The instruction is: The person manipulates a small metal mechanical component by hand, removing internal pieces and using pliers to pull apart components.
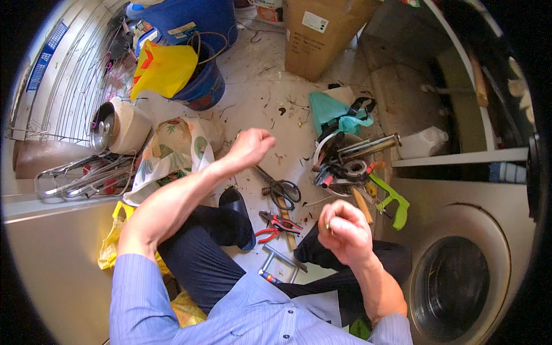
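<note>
In the head view, find the left hand (251,148) held above the middle of the floor (250,83), between the patterned bag (201,146) toward the floor's left edge and the black-handled scissors (278,185). See the left fingers curled in and pressed together like a fist; cannot tell of anything enclosed there. Find the right hand (348,236) raised nearer the body and the floor's right edge, fingers bent, thumb and forefinger apparently pinching a tiny item (328,226), too small to identify. Place that item above the floor, right of the red-handled pliers (278,226) and left of the green curved tool (401,208). Judge the step as fine fingertip work: pinch firmly without crushing, steady the right wrist, and turn the item for a clear look. Bring the left hand close for support before applying any force. Mind the loose tools below, especially the scissors and the grey metal frame (283,256), in case of a drop.
</note>
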Motion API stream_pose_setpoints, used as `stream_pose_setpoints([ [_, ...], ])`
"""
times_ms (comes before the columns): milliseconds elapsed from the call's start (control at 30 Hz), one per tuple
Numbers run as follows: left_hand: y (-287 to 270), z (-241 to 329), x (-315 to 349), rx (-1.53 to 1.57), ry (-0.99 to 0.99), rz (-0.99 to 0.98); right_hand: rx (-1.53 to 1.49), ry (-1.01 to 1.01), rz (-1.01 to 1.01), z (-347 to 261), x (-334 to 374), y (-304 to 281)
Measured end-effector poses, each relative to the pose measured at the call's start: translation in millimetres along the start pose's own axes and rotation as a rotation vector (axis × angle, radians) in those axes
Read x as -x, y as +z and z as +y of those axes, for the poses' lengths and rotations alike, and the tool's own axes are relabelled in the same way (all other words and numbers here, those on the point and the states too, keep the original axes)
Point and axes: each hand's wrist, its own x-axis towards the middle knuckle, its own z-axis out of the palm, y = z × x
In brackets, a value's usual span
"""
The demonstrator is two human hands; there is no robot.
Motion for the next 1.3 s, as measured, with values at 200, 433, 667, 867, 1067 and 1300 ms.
stream_pose_setpoints([
  [200,-10,-101,-171,-0.379,0.203,0.326,0.026,0.209,0.067,-25,6,-1],
  [433,13,-132,-310,-0.291,0.056,0.507,-0.066,0.243,0.369,-46,-23,-19],
  [667,30,-158,-385,-0.383,0.107,0.567,-0.116,0.322,0.476,-37,-52,-41],
  [867,28,-173,-409,-0.484,0.058,0.538,-0.115,0.389,0.541,-37,-61,-49],
  [1067,34,-157,-415,-0.653,0.068,0.377,-0.112,0.413,0.607,-36,-62,-52],
  [1300,41,-162,-387,-0.251,-0.014,0.486,-0.101,0.408,0.507,-39,-56,-44],
])
